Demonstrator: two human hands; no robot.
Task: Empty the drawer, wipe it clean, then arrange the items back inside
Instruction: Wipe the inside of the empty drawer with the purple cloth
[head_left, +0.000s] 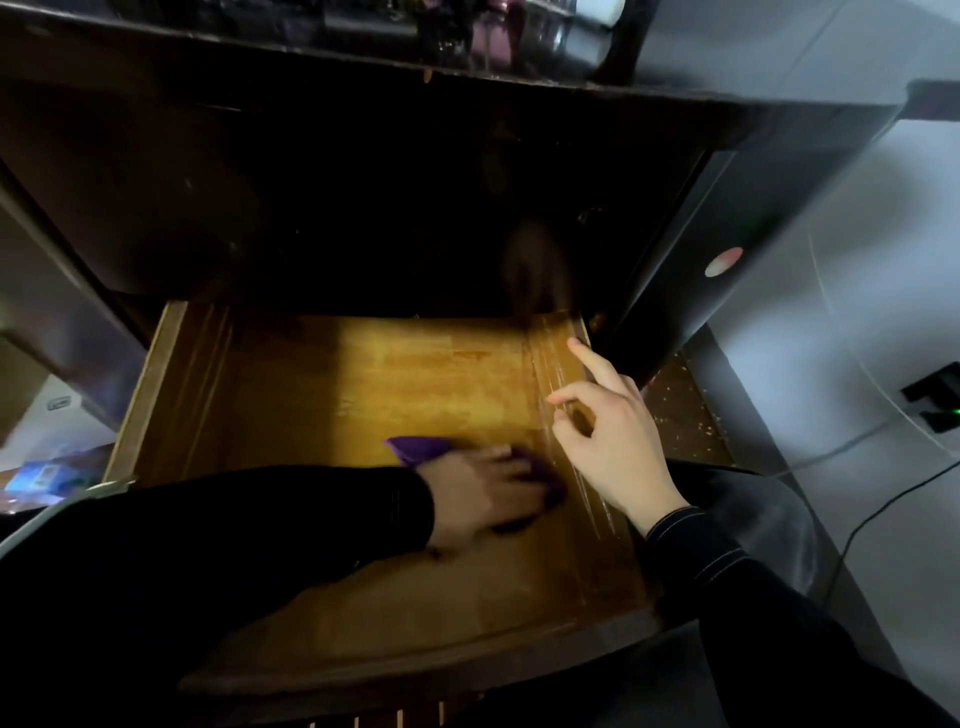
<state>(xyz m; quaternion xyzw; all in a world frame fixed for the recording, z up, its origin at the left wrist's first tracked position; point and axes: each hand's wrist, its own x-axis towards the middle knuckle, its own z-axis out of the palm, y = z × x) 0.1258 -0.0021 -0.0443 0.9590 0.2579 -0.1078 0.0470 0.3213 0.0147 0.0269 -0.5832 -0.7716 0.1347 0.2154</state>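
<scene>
Wipe step: left grip presses flat on cloth, right grip loose and empty at drawer wall; suggest firm overlapping strokes into corners.

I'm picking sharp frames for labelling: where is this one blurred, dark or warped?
Head view: the left hand and the purple cloth under it are motion-blurred, the right hand is sharp; the cabinet above the drawer is nearly black; the wide angle bows the drawer's front edge.
</scene>
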